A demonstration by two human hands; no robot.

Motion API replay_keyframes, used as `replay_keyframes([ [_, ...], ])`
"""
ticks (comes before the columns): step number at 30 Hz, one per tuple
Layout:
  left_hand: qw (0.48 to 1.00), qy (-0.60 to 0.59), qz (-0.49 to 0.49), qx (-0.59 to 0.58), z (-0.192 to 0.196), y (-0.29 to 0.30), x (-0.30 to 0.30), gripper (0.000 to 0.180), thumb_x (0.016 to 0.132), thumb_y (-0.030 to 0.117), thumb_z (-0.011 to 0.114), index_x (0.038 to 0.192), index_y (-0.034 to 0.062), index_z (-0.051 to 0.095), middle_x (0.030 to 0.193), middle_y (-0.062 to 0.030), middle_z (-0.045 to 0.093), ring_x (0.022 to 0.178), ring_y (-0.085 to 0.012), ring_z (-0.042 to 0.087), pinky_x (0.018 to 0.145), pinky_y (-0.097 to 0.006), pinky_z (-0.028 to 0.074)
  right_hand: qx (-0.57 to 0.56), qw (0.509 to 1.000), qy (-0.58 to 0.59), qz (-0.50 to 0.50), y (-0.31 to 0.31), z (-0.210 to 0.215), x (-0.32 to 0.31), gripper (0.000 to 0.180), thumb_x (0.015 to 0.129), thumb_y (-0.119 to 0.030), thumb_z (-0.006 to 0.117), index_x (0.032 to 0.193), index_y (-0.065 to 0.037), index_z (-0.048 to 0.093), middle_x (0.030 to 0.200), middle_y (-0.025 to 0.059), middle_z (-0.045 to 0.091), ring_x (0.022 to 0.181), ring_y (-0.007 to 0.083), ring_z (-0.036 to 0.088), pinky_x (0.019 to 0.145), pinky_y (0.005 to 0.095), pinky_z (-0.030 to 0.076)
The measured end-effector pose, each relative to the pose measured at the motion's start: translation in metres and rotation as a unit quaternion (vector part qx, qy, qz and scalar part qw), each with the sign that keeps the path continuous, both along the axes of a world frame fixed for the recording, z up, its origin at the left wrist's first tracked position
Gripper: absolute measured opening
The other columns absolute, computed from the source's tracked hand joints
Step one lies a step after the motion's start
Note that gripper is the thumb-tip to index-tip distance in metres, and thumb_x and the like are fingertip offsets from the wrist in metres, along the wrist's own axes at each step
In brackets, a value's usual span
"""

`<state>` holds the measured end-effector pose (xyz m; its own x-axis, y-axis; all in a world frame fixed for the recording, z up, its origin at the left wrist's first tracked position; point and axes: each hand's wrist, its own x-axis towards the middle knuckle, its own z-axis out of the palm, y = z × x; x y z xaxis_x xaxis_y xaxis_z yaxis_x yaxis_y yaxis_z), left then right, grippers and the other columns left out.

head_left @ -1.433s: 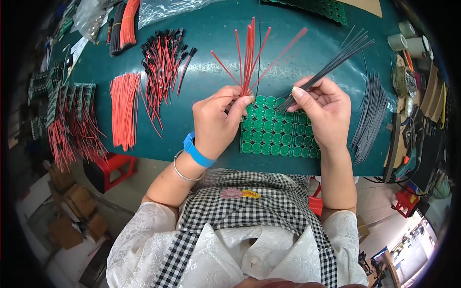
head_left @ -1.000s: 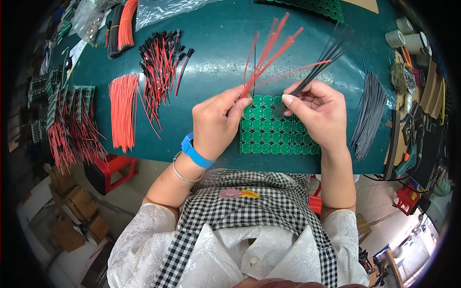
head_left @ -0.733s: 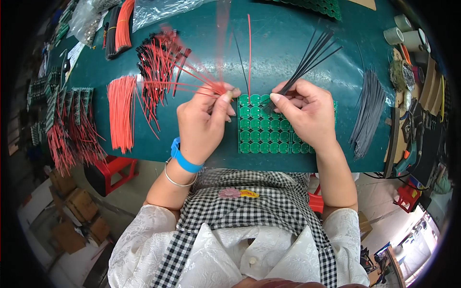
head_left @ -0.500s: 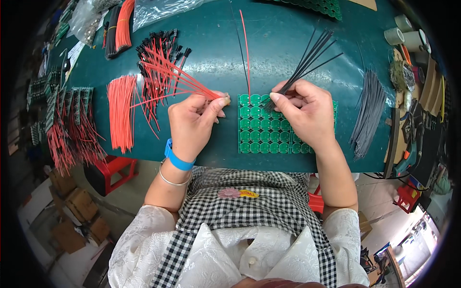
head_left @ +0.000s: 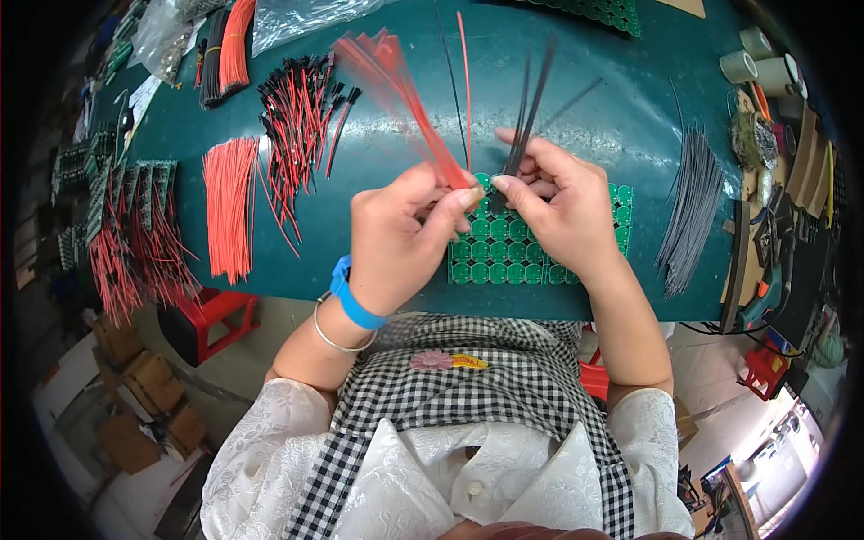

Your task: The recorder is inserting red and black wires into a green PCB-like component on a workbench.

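Head view: the left hand [head_left: 396, 243] is pressed shut around a bundle of red wires [head_left: 396, 90], pinching their lower ends between thumb and forefinger; the bundle fans out toward eleven o'clock and is blurred. The right hand [head_left: 562, 211] pinches a few black wires [head_left: 531, 99] between thumb and fingertips, and these rise toward twelve o'clock. Both hands hover close together, just above a green panel of round circuit boards [head_left: 504, 261] that lies on the dark green table [head_left: 630, 126] near its front edge. One single red wire [head_left: 464, 81] and one thin black wire stand up from the panel, between the two bundles. At nine o'clock from the left hand lies a flat pile of red wires [head_left: 229, 202]; at ten o'clock, a heap of red-and-black leads with connectors [head_left: 301, 117]. At three o'clock from the right hand lies a sheaf of grey-black wires [head_left: 688, 211].
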<state>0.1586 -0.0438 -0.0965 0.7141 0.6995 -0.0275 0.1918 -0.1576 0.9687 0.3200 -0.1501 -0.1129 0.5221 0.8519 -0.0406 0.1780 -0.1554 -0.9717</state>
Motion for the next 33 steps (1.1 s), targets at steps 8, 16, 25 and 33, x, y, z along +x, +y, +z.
replay_keyframes([
  [8, 0.995, -0.011, 0.025, 0.097, -0.025, -0.003, 0.015, 0.005, 0.087, 0.003, 0.075, 0.09, -0.0005, 0.073, 0.071, -0.0107, 0.073, 0.061, -0.0137, 0.071, 0.053, -0.025, 0.054, 0.03, 0.983, 0.164, -0.08, -0.026, 0.012, 0.028, 0.017, 0.089, 0.001, 0.072, 0.105, 0.007, 0.068, 0.092, 0.0057, 0.068, 0.075, 0.0083, 0.064, 0.068, 0.0213, 0.056],
  [16, 0.988, 0.006, 0.018, 0.15, -0.026, -0.004, 0.016, 0.008, 0.086, 0.006, 0.077, 0.089, 0.0002, 0.072, 0.067, -0.0096, 0.07, 0.059, -0.0146, 0.071, 0.052, -0.025, 0.052, 0.03, 0.97, 0.215, -0.105, -0.052, -0.006, 0.036, 0.015, 0.091, -0.003, 0.072, 0.104, 0.005, 0.067, 0.088, 0.0067, 0.069, 0.069, 0.0118, 0.068, 0.066, 0.0214, 0.056],
  [25, 0.976, 0.028, 0.004, 0.216, -0.029, -0.005, 0.015, 0.009, 0.085, 0.005, 0.078, 0.091, -0.0003, 0.072, 0.069, -0.01, 0.07, 0.059, -0.0168, 0.069, 0.052, -0.026, 0.051, 0.004, 0.967, 0.236, -0.096, -0.053, 0.0, 0.031, 0.01, 0.091, 0.0, 0.071, 0.1, 0.005, 0.068, 0.091, 0.006, 0.069, 0.072, 0.0097, 0.065, 0.068, 0.0226, 0.056],
  [33, 0.96, 0.04, -0.01, 0.277, -0.026, -0.005, 0.015, 0.013, 0.085, 0.0, 0.077, 0.099, -0.0013, 0.075, 0.075, -0.0084, 0.074, 0.063, -0.0115, 0.071, 0.057, -0.023, 0.054, 0.042, 0.965, 0.25, -0.067, -0.054, 0.005, 0.024, 0.009, 0.088, 0.001, 0.073, 0.095, 0.006, 0.071, 0.087, 0.0062, 0.071, 0.074, 0.0094, 0.066, 0.067, 0.022, 0.054],
])
